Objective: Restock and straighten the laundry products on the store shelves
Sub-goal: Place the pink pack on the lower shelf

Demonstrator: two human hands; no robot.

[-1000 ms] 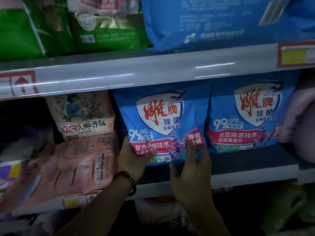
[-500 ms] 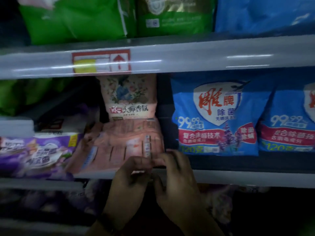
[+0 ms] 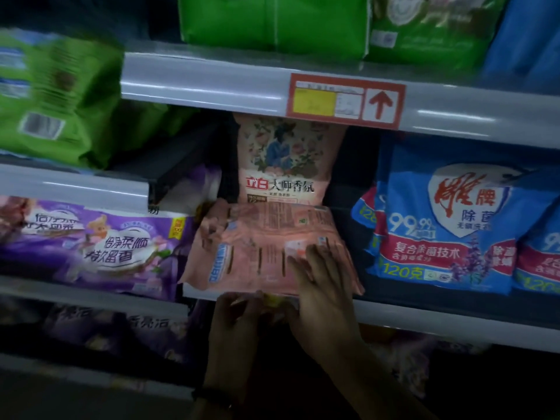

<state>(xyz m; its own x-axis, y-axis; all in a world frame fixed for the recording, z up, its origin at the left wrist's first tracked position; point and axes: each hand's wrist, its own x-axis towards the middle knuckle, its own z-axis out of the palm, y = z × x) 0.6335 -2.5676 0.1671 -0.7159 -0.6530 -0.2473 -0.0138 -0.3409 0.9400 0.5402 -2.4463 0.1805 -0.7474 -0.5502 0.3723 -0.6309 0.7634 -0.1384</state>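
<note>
Head view: a flat pink bag (image 3: 260, 253) lies on its face on the middle shelf (image 3: 454, 321), printed back upward, its front edge hanging slightly over the shelf lip. The right hand (image 3: 322, 294) lies on the bag's lower right corner with its fingers (image 3: 315, 259) straight and spread, palm down, pressing on the pack without curling round it. The left hand (image 3: 239, 325) sits just below and left of the right, at the bag's front edge where the bag meets the shelf lip; its fingers are curled there, but motion blur hides whether they pinch the bag's edge or only touch it. A dark wristband (image 3: 212, 395) circles the left wrist. Behind the flat bag, touching its far edge, an upright pink bag (image 3: 285, 165) with a floral print stands facing out. To the right, apart from the pink packs, stand blue bags (image 3: 448, 228); to the left, on a neighbouring shelf, lies a purple bag (image 3: 100, 244). Green bags (image 3: 272, 22) fill the shelf above, whose rail carries a red price label (image 3: 345, 100) with an upward arrow.
</note>
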